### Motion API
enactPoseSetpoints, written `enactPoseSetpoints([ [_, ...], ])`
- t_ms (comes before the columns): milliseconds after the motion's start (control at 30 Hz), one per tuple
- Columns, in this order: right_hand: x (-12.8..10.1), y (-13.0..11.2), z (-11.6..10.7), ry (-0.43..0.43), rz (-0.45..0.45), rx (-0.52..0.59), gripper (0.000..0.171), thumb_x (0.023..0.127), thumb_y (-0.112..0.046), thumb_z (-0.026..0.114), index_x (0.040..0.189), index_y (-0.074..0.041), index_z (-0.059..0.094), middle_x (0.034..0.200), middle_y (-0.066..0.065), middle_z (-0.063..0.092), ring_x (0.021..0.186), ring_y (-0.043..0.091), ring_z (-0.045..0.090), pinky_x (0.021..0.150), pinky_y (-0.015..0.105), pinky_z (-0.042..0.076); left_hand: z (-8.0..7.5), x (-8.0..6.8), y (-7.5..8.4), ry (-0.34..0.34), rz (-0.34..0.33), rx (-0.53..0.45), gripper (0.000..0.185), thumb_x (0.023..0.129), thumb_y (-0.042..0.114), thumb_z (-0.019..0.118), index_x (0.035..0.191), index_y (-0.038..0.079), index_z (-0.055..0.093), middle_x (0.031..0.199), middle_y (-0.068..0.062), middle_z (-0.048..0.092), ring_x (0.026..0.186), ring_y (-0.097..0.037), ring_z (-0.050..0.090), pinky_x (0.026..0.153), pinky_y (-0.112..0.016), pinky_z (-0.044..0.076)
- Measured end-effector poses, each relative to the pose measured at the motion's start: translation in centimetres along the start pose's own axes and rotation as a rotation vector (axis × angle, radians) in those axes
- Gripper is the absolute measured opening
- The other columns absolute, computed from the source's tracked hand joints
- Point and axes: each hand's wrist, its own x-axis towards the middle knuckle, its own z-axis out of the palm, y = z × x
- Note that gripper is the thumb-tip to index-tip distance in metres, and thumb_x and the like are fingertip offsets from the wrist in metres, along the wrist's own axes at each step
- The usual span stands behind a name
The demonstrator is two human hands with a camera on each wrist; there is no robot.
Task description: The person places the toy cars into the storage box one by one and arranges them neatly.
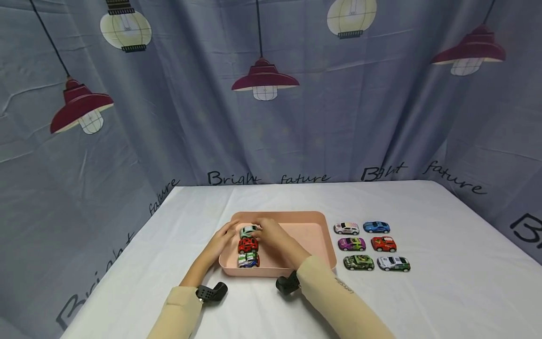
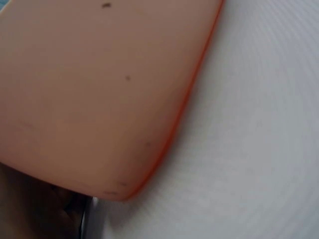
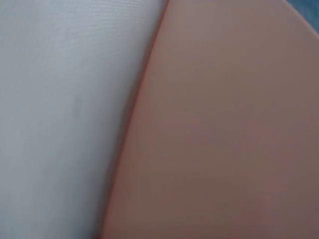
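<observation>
My right hand point(image 1: 273, 238) pinches the small pale-green toy car point(image 1: 247, 231) at the far end of a row inside the shallow pink plastic tray point(image 1: 313, 217), while my left hand point(image 1: 221, 242) rests with relaxed fingers on the tray's left rim, though the fingertips are hard to make out. The car looks light, hard and slick, probably die-cast, so I'd grip it by the sides of the body, not the wheels. The tray also holds a red toy car point(image 1: 247, 245) and a white-and-green toy car point(image 1: 248, 260); six more toy cars point(image 1: 371, 246) sit in two columns on the white tabletop point(image 1: 444, 282), right of the tray.
</observation>
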Motion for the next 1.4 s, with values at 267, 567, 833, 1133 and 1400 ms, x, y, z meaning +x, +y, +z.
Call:
enactPoseSetpoints([
  [267,-0.6,0.1,-1.3,-0.003,-0.037,-0.035,0.039,0.085,-0.016,0.063,0.121,-0.002,0.057,0.124,0.015,0.057,0.121,0.031,0.049,0.102,0.041,0.040,-0.1,-0.8,1.9,-0.022,0.016,0.026,0.043,0.099,0.019,0.036,0.139,0.001,0.034,0.147,-0.024,0.023,0.136,-0.043,0.017,0.110,-0.058,0.016],
  [567,-2.6,-0.2,-2.7,0.047,-0.114,-0.082,0.036,0.086,-0.019,0.061,0.118,-0.003,0.058,0.123,0.014,0.057,0.120,0.030,0.050,0.101,0.041,0.041,-0.1,0.6,-1.0,0.011,0.033,-0.003,0.043,0.098,0.024,0.039,0.138,0.009,0.037,0.148,-0.018,0.027,0.137,-0.039,0.021,0.110,-0.056,0.020],
  [833,-4.8,0.2,-4.1,0.104,-0.078,-0.060,0.030,0.089,-0.024,0.058,0.115,-0.008,0.061,0.121,0.008,0.059,0.117,0.027,0.052,0.097,0.042,0.044,0.0,0.6,-1.2,0.017,0.005,0.009,0.042,0.097,0.021,0.039,0.139,0.012,0.037,0.149,-0.017,0.024,0.138,-0.039,0.017,0.111,-0.057,0.014],
  [1133,-7.2,0.5,-5.4,0.197,-0.093,-0.095,0.026,0.086,-0.021,0.062,0.110,-0.010,0.064,0.115,0.006,0.062,0.110,0.025,0.057,0.091,0.040,0.049,0.1,0.6,-1.1,0.012,0.003,0.011,0.042,0.098,0.023,0.038,0.139,0.011,0.037,0.149,-0.017,0.023,0.138,-0.039,0.015,0.111,-0.058,0.012],
  [1400,-9.4,0.6,-6.9,0.259,-0.136,-0.126,0.026,0.084,-0.021,0.064,0.108,-0.011,0.065,0.113,0.007,0.063,0.108,0.026,0.058,0.088,0.042,0.050,-0.1,-1.1,1.8,-0.016,-0.001,-0.002,0.044,0.099,0.019,0.036,0.139,0.002,0.033,0.148,-0.022,0.021,0.137,-0.041,0.014,0.111,-0.058,0.013],
])
